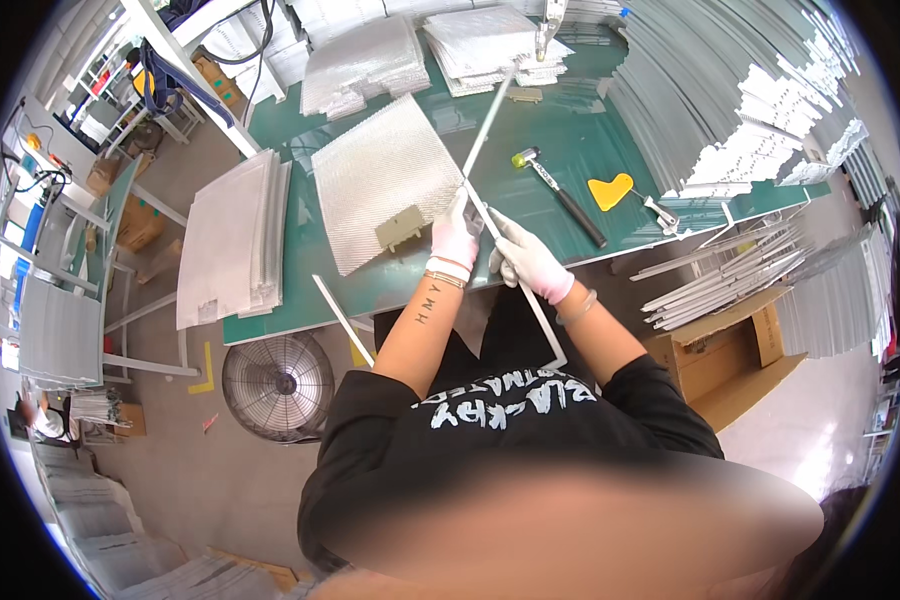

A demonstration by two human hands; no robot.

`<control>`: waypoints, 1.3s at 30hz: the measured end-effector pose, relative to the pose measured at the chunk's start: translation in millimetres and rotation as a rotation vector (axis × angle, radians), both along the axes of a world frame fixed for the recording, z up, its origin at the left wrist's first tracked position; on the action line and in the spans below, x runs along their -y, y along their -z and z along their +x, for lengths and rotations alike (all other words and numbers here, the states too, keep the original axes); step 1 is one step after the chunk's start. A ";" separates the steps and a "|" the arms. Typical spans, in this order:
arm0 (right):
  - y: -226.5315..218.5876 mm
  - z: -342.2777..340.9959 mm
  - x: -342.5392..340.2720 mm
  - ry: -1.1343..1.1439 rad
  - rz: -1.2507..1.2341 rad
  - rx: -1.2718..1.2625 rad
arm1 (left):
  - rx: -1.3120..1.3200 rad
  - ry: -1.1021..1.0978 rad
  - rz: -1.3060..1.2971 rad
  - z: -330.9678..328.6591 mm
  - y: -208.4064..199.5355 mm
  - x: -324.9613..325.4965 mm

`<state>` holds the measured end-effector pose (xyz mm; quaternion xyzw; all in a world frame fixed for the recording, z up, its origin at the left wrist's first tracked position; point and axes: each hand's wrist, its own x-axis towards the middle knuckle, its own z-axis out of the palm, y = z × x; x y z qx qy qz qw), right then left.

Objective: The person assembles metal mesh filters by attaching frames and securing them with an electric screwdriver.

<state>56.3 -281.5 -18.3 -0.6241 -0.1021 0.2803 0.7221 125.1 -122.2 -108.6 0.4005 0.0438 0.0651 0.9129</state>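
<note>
Both my hands wear pale gloves over the near edge of the green table (305,310). My left hand (456,236) closes around a thin white frame strip (490,125) near where it meets a second strip (537,312). My right hand (530,258) grips that second strip, which runs down toward my body and bends at a corner. Left of my hands lies a silvery mesh panel (375,170), with a grey-green notched plate (400,229) on it. A mallet (567,203) with a black handle lies to the right, beside a yellow flat scraper-like piece (610,191).
Stacked panels (232,235) sit at the table's left edge, with more mesh stacks (365,68) at the back. Many strips (690,100) are piled at the right. A floor fan (280,385) stands at lower left, an open cardboard box (725,365) at right.
</note>
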 end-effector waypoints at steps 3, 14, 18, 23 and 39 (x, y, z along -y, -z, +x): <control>8.5 42.1 0.3 -0.009 -0.114 0.185 | 0.184 -0.131 0.609 -17.6 -27.2 8.2; 18.4 98.7 -7.8 0.059 -0.107 0.045 | 0.201 0.030 0.627 -131.1 -81.6 -59.4; 22.9 93.1 5.1 -0.047 0.182 -0.118 | 0.003 -0.282 1.086 -127.7 -46.5 -184.2; 16.3 82.7 11.1 0.002 0.153 -0.062 | 0.088 0.055 0.101 -129.4 -83.7 -153.2; -60.2 20.3 37.6 0.050 0.223 0.302 | 0.033 -0.189 0.448 -165.7 -140.3 -131.6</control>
